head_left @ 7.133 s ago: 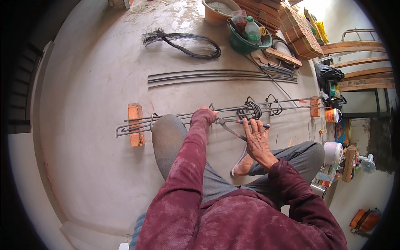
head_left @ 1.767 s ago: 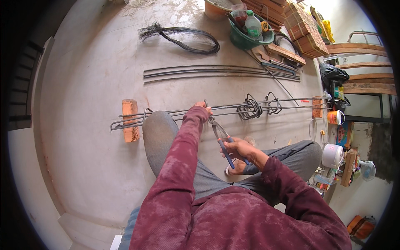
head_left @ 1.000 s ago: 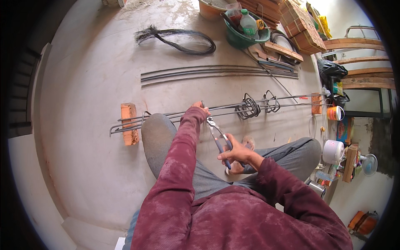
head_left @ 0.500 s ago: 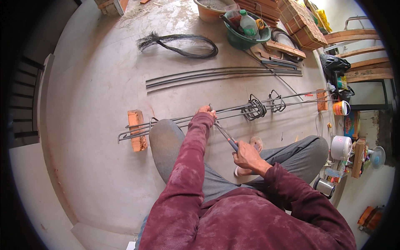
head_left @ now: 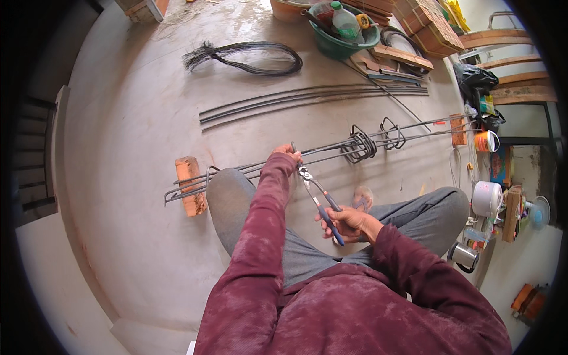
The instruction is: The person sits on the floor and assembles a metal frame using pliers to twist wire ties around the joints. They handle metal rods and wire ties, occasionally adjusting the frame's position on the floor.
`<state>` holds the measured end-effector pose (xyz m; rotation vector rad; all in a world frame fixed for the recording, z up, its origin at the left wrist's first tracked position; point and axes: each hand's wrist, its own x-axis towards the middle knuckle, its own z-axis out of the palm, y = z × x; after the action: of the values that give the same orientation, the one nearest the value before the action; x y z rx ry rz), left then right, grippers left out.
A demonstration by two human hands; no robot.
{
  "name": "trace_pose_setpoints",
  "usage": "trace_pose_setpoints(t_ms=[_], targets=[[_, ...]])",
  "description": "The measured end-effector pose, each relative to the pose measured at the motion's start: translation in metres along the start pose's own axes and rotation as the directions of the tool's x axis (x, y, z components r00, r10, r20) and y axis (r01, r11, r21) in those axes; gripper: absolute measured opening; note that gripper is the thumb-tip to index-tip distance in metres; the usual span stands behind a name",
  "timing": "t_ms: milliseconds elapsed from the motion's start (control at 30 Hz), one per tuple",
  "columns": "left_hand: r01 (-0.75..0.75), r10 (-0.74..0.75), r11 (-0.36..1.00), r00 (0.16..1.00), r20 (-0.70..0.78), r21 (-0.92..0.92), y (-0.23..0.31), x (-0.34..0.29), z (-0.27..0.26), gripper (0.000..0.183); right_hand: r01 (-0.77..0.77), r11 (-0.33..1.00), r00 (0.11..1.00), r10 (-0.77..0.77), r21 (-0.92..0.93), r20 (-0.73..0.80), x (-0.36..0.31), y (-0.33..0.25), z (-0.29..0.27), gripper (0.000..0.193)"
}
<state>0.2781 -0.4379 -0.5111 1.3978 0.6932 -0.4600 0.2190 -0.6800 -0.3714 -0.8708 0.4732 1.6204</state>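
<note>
My left hand [head_left: 286,152] is closed at the long steel bars [head_left: 260,168], its fingers on a bent steel stirrup [head_left: 294,145] that mostly hides behind them. Just below those fingers sits the jaw end of a pair of pincers [head_left: 305,173]. Its blue-gripped handles stand spread apart, with my right hand [head_left: 350,223] around them. Farther right along the bars hang a bunch of black stirrups [head_left: 359,147] and a separate stirrup [head_left: 393,134]. The bars rest on an orange brick [head_left: 190,187] at the left and another brick [head_left: 458,129] at the right.
Beyond the bars lie loose steel rods [head_left: 266,106] and a coil of tie wire [head_left: 254,58]. A green basin [head_left: 337,44] with a bottle stands at the back. On the right are a white bucket [head_left: 485,141], a rice cooker [head_left: 487,199] and a kettle [head_left: 464,256].
The pincers' handles have swung apart and my right hand's fingers have loosened around them. My left hand keeps its place at the bars. The whole view has shifted slightly.
</note>
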Motion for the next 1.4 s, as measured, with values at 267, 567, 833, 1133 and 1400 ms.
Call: trace_pose_setpoints(t_ms=[267, 567, 833, 1133, 1400], targets=[[0.004, -0.004, 1.000, 1.000, 0.015, -0.031, 0.002, 0.001, 0.004, 0.008, -0.277, -0.121, 0.737, -0.663, -0.953, -0.131, -0.023, -0.020, 0.024, 0.073], [-0.010, 0.007, 0.999, 0.997, -0.073, -0.030, -0.003, 0.001, 0.001, 0.010, -0.493, -0.336, 0.568, -0.823, -0.802, -0.005, -0.011, -0.016, 0.004, 0.025], [0.003, -0.003, 1.000, 0.997, -0.072, 0.001, 0.008, -0.007, 0.001, 0.011, -0.094, 0.902, 0.994, 0.062, -0.421, -0.090, 0.008, 0.012, -0.008, 0.033], [-0.035, 0.058, 0.968, 0.995, -0.086, 0.247, -0.026, 0.017, -0.028, 0.023, 0.077, 0.950, 0.997, -0.083, -0.302, -0.007, -0.019, 0.000, 0.018, 0.026], [-0.297, 0.296, 0.947, 0.955, -0.023, -0.123, 0.038, -0.073, -0.016, 0.027, 0.241, 0.960, 0.962, -0.255, -0.144, -0.092, -0.068, -0.038, 0.055, 0.025]])
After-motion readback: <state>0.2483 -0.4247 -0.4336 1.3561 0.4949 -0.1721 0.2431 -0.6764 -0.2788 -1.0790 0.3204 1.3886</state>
